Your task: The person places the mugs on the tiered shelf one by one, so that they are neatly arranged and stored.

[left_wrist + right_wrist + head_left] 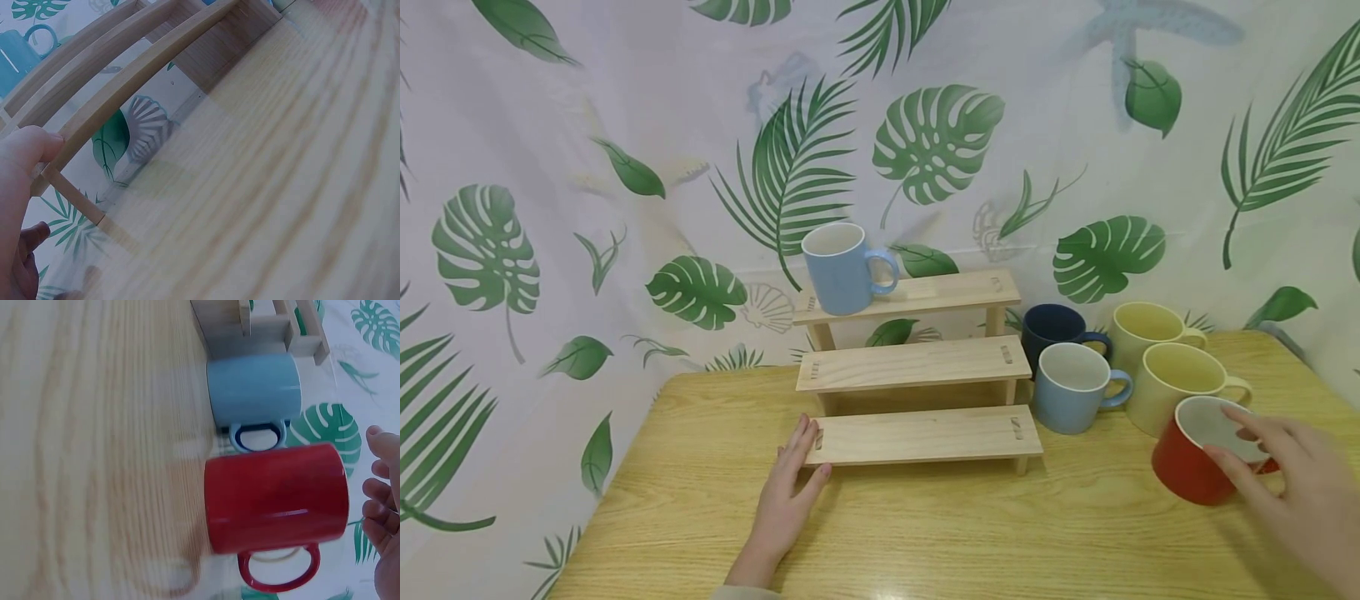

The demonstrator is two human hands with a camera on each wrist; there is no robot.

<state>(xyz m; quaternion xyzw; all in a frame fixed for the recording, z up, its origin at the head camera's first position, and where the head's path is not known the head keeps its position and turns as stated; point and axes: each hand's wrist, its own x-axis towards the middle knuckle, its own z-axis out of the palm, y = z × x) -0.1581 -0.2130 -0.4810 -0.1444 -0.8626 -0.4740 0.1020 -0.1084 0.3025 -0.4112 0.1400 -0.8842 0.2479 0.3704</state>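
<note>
A three-tier wooden shelf (917, 437) stands on the table, and a light blue mug (838, 271) sits on the left of its top tier. My left hand (786, 487) rests at the left end of the lowest tier, its thumb at the front edge and its fingers extended along the end. At the right stands a red mug (1187, 467), white inside, with its handle to the right. My right hand (1300, 483) hovers over that rim, thumb and fingers spread. In the right wrist view the fingers (381, 506) are apart from the red mug (275, 500).
Beside the shelf's right end are a second light blue mug (1071, 400), a dark blue mug (1048, 333) behind it, and two yellow mugs, one nearer (1172, 392) and one farther (1142, 333). A leaf-printed cloth (587, 150) hangs behind the wooden table (700, 467).
</note>
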